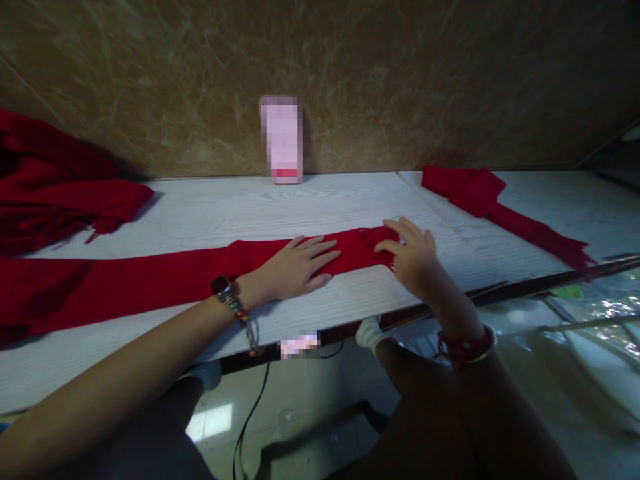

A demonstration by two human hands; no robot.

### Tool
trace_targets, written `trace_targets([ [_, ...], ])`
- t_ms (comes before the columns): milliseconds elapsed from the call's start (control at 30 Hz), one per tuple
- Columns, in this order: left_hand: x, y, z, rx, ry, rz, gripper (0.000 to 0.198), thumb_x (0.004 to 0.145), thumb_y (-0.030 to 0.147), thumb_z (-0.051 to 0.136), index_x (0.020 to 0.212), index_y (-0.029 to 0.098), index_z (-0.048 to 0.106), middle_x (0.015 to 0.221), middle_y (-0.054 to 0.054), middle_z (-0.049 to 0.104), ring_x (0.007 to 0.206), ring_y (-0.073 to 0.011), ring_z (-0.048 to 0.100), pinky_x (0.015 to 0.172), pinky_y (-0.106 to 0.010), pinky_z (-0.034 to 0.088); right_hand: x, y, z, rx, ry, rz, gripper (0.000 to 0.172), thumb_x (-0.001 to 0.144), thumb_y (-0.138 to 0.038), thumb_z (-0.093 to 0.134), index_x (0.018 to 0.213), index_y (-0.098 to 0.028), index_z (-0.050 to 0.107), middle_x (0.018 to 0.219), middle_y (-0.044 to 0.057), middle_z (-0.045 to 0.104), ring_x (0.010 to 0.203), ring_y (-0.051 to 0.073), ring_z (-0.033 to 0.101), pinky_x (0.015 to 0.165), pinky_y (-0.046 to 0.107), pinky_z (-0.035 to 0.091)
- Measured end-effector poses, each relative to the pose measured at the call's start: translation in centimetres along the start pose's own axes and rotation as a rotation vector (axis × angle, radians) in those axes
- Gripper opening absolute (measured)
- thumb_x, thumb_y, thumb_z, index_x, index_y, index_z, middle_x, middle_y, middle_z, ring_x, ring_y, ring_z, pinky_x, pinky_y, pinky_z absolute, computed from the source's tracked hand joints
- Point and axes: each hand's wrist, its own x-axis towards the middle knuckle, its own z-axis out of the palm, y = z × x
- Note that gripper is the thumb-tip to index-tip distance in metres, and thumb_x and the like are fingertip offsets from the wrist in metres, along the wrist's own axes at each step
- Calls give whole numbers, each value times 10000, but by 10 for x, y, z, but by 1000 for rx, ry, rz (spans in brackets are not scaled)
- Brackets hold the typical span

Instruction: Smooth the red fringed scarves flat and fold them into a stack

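Note:
A long red scarf [150, 280] lies stretched across the pale table, folded into a narrow band with a fringe at its right end. My left hand [295, 269] rests flat on it with the fingers spread. Just to the right, my right hand [413, 257] is over the fringe [380, 243], its fingers curved and apart, touching the strands. Thumb and fingertips are not pressed together, and nothing shows between them. A watch and a beaded bracelet are on the left wrist.
More red cloth [60, 183] is heaped at the left. Another red fringed scarf [490, 200] lies folded at the right, reaching the table's front edge. A blurred pink object [285, 140] leans against the marbled wall [375, 80]. A cable [253, 407] hangs below the table [320, 193].

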Motion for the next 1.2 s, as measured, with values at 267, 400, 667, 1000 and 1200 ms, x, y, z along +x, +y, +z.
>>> trace_targets([
  [267,0,-1,0,8,6,4,498,970,427,287,1399,199,393,1491,-90,367,1353,-255,354,1100,-470,271,-4,30,10,-100,38,182,359,738,-4,396,795,-215,680,1258,94,601,1254,376,425,923,754,289],
  [400,0,0,-2,10,-5,-1,503,968,424,302,1399,184,400,1492,-96,364,1358,-264,344,1104,-458,268,-4,17,1,23,75,67,407,732,8,365,818,-232,683,1300,85,568,1261,349,426,919,709,331],
  [667,0,1,-2,12,-14,-6,502,969,424,303,1399,185,398,1494,-98,359,1361,-262,339,1102,-469,272,0,11,10,-86,-33,19,410,738,7,383,862,-238,687,1315,74,572,1282,355,401,957,735,281],
  [1000,1,0,-1,1,-13,-13,505,966,433,307,1400,192,398,1497,-91,358,1353,-269,350,1101,-467,267,1,-7,5,47,-33,-29,467,739,9,356,955,-238,688,1298,86,587,1267,314,442,964,683,327],
  [1200,0,0,-1,0,-15,-10,502,969,429,293,1398,191,395,1494,-92,363,1364,-255,335,1104,-461,261,4,15,7,-86,-86,186,403,753,-15,388,926,-224,686,1238,108,621,1245,347,454,952,735,290],
])
